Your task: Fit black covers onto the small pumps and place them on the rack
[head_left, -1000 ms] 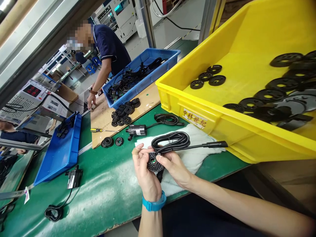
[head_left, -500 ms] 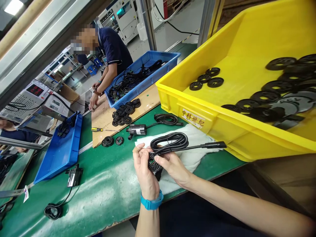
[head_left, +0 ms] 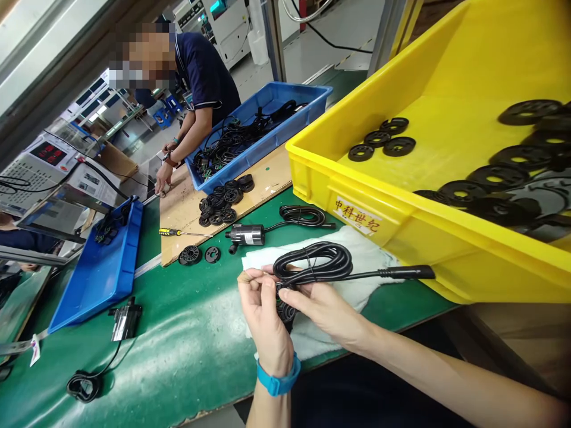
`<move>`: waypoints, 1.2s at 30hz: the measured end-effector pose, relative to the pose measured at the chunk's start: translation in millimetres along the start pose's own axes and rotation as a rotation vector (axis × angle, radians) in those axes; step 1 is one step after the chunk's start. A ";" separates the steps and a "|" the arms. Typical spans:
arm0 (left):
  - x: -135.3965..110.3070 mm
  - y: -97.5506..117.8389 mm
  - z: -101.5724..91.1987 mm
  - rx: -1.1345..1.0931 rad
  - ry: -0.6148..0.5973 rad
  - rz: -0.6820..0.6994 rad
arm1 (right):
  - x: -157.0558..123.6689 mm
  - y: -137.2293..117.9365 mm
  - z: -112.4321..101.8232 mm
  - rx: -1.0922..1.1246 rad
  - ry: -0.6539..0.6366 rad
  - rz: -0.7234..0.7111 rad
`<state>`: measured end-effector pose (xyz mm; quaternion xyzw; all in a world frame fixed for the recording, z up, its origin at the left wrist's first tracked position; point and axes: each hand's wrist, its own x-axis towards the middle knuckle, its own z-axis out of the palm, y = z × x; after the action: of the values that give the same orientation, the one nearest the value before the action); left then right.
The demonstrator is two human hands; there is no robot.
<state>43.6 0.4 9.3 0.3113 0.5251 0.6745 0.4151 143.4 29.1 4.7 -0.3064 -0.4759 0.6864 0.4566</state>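
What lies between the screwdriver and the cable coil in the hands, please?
In the head view, a black pump lies there, on the green mat.

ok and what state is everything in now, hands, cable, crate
left hand: closed on the black slotted round plastic part
right hand: closed on the same part
black coiled rubber cable: coiled, tied, held above the bench
white cloth: lying rumpled under the hands
yellow plastic crate: holding black discs
blue plastic tray: full of black cables
black cylindrical pump: lying on its side, cable coiled
yellow-handled screwdriver: lying on the wooden board
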 end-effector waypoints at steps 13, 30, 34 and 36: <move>1.9 0.3 1.5 -0.015 -0.115 -0.007 | 4.1 -1.8 28.8 -0.201 0.163 -0.315; -1.0 4.6 -13.0 0.233 -0.132 0.181 | 16.1 1.6 21.1 -0.084 0.141 -0.231; -13.0 22.3 -31.2 0.647 -0.276 0.502 | 12.4 6.6 17.6 -0.026 0.177 -0.224; -13.8 34.2 -37.8 0.819 -0.391 0.560 | 11.7 9.2 16.0 -0.024 0.203 -0.215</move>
<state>9.6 -32.5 33.0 0.6960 0.5550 0.4289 0.1536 122.0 32.7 2.0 -0.3267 -0.4656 0.5934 0.5695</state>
